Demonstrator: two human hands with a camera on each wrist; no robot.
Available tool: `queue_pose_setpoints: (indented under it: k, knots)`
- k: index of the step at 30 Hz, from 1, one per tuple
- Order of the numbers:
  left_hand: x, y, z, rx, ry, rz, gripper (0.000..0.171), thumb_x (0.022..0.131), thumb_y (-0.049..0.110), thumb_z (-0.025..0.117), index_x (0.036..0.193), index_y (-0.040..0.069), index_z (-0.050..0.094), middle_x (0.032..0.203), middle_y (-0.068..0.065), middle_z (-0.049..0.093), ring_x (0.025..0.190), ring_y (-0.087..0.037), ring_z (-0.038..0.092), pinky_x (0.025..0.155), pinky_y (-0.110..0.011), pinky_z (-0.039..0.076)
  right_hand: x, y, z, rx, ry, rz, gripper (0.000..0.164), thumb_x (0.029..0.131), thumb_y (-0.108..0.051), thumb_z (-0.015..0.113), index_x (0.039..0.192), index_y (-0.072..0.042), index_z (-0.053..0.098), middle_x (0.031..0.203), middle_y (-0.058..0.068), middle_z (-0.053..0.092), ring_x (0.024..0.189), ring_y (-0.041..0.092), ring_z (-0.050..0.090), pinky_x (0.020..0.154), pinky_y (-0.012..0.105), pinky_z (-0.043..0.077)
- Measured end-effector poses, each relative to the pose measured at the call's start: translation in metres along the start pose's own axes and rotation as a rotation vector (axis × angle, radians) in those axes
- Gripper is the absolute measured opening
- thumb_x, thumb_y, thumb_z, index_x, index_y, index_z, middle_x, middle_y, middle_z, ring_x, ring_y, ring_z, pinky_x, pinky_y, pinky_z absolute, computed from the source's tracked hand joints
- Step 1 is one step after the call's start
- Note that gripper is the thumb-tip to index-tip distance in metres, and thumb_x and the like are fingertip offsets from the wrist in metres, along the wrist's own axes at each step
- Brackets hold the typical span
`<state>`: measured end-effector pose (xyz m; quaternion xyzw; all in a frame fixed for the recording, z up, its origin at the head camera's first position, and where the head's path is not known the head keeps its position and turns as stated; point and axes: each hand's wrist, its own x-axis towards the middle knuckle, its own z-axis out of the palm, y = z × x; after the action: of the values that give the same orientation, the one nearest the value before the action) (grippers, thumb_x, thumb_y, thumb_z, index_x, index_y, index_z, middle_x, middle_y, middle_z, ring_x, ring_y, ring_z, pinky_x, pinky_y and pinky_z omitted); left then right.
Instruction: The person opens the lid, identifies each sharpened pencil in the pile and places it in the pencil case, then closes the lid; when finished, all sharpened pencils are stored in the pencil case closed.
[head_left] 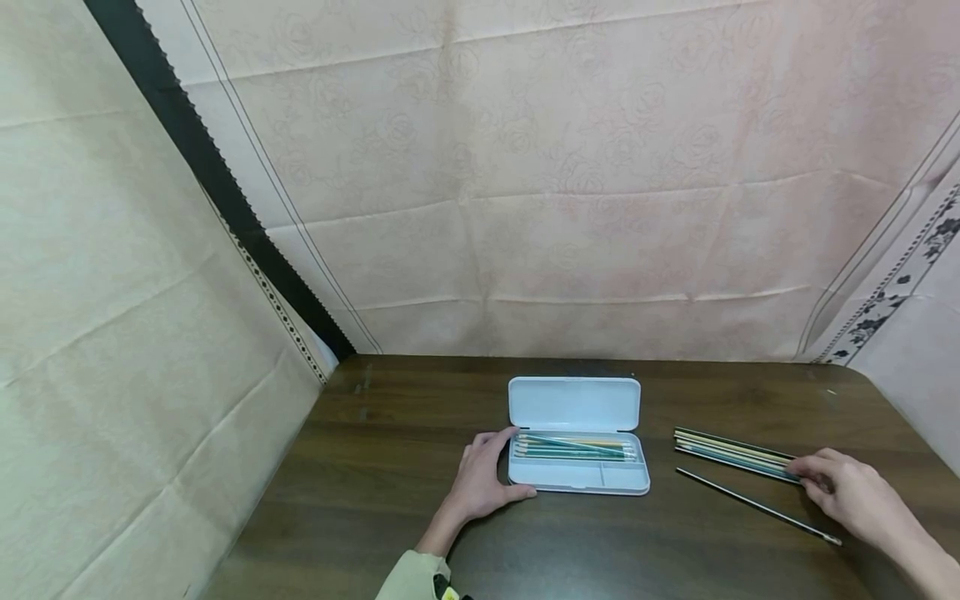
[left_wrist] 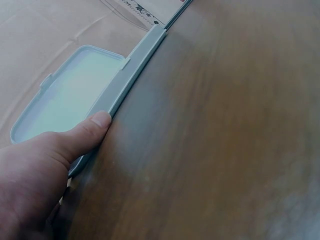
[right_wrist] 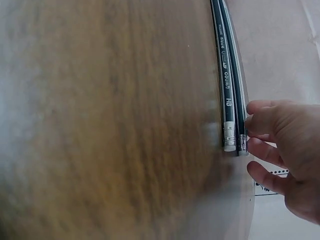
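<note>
My left hand [head_left: 480, 479] grips the left end of an open light-blue pencil case [head_left: 555, 477], thumb on its front edge and fingers at the back corner. Inside the case's rear compartment lie several green and yellowish pencils [head_left: 573, 447]. On the right, my right hand [head_left: 855, 492] pinches at the near ends of a row of pencils [head_left: 731, 452] on the table; which one it holds is partly hidden. In the right wrist view, a dark HB pencil [right_wrist: 226, 80] with a white eraser lies beside the fingertips.
A single dark pencil [head_left: 757, 505] lies apart, in front of the row. The case's lid [head_left: 574, 402] is raised at the back. Behind the brown wooden table [head_left: 405, 433] hangs a pale patterned cloth [head_left: 562, 208], with more cloth at the left and right.
</note>
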<state>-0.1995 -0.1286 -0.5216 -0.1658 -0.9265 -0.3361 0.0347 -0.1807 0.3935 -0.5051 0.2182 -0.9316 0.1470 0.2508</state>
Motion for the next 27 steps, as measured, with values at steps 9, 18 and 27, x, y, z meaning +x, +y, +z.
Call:
queue_pose_setpoints:
  k: [9,18,27]
  knots:
    - [-0.0007,-0.0002,0.0004,-0.002,0.002,0.001,0.093,0.074,0.056,0.084,0.150,0.022,0.044,0.141,-0.003,0.052,0.126,-0.027,0.042,0.097,-0.052,0.036,0.0027,-0.0007,-0.0011,-0.006,-0.046,-0.009,0.034,0.061,0.010,0.083,0.083,-0.014,0.072,0.077,-0.015,0.054,0.064,-0.003,0.042,0.053,0.030,0.040]
    - [-0.0010,0.0006,0.0004,0.002,-0.001,-0.009,0.093,0.074,0.055,0.085,0.151,0.024,0.044,0.141,-0.003,0.052,0.127,-0.026,0.042,0.097,-0.052,0.036,0.0051,0.0007,-0.0006,-0.012,-0.070,-0.020,0.035,0.062,0.010,0.082,0.082,-0.016,0.072,0.076,-0.019,0.051,0.064,-0.004,0.039,0.052,0.029,0.038]
    - [-0.0010,0.0005,0.0001,0.002,0.002,-0.007,0.093,0.074,0.055,0.085,0.150,0.023,0.044,0.141,-0.003,0.052,0.126,-0.027,0.042,0.097,-0.052,0.036,0.0078,0.0025,0.0002,0.000,-0.056,-0.076,0.039,0.056,0.008,0.085,0.081,-0.018,0.070,0.075,-0.021,0.051,0.064,-0.004,0.046,0.051,0.031,0.041]
